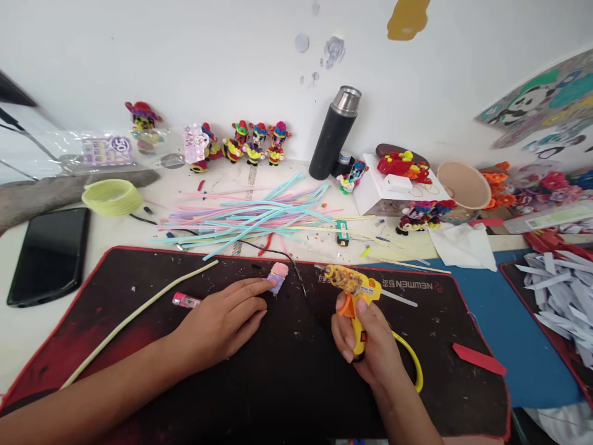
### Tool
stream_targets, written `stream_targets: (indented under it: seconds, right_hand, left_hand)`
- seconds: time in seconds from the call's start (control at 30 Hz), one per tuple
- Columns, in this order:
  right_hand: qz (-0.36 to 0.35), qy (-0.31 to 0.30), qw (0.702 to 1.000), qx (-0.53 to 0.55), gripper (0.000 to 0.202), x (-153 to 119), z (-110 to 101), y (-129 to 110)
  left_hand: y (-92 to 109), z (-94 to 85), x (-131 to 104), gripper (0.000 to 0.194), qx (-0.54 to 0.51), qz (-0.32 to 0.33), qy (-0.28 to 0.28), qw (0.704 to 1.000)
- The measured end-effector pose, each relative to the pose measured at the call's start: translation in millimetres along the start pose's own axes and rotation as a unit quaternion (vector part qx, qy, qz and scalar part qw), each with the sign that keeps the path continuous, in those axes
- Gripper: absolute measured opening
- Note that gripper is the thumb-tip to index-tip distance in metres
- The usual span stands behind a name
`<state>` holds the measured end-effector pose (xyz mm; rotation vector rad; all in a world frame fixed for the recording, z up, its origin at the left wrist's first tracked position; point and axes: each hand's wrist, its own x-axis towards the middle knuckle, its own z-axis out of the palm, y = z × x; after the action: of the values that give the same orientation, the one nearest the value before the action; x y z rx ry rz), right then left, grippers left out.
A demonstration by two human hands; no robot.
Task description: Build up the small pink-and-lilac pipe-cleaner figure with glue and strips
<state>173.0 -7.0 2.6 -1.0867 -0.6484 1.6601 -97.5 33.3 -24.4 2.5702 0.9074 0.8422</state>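
My left hand (227, 315) rests low over the dark mat (296, 383), its fingers stretched out. A fingertip touches the lilac part of a small fuzzy piece (278, 278) with a pink top; the thumb lies apart from it. My right hand (370, 337) is wrapped round the handle of a yellow glue gun (349, 281) with an orange trigger. Its nozzle points left, toward the fuzzy piece but apart from it, and a glue stick (401, 298) sticks out behind. Beside my left wrist lies a pink-capped small tube (185, 300), partly hidden by the hand.
Pastel pipe cleaners (250, 213) lie behind the mat, with a pale yellow one (139, 315) across its left side. A black phone (49, 256), a leaning thermos (336, 133) and several fuzzy figures (254, 145) stand or lie around. White strips (560, 296) are piled right.
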Motion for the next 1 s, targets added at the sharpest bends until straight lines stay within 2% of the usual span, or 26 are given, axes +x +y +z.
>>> stream_targets:
  seconds: [0.23, 0.47, 0.67, 0.83, 1.0]
  right_hand:
    - [0.024, -0.025, 0.999, 0.011, 0.043, 2.6, -5.9, 0.4]
    - [0.031, -0.046, 0.997, 0.047, 0.039, 6.8, -2.3, -2.9]
    - [0.016, -0.006, 1.000, -0.001, 0.037, 7.1, 2.3, 2.4]
    - [0.026, -0.016, 0.999, -0.020, 0.041, 7.4, 2.8, 4.0]
    - [0.037, 0.011, 0.993, -0.116, 0.046, 6.6, 0.0, 7.4]
  left_hand:
    - [0.1, 0.0, -2.1, 0.011, 0.014, 0.014, -0.002, 1.000]
    - [-1.9, 1.9, -4.3, 0.011, 0.015, 0.013, -0.008, 1.000]
    - [-2.3, 2.2, -3.5, 0.012, 0.001, 0.007, -0.013, 1.000]
    - [-2.2, 1.2, -2.0, 0.011, -0.009, 0.005, -0.011, 1.000]
    - [-1.5, 0.1, -0.1, 0.012, -0.019, -0.001, -0.005, 1.000]
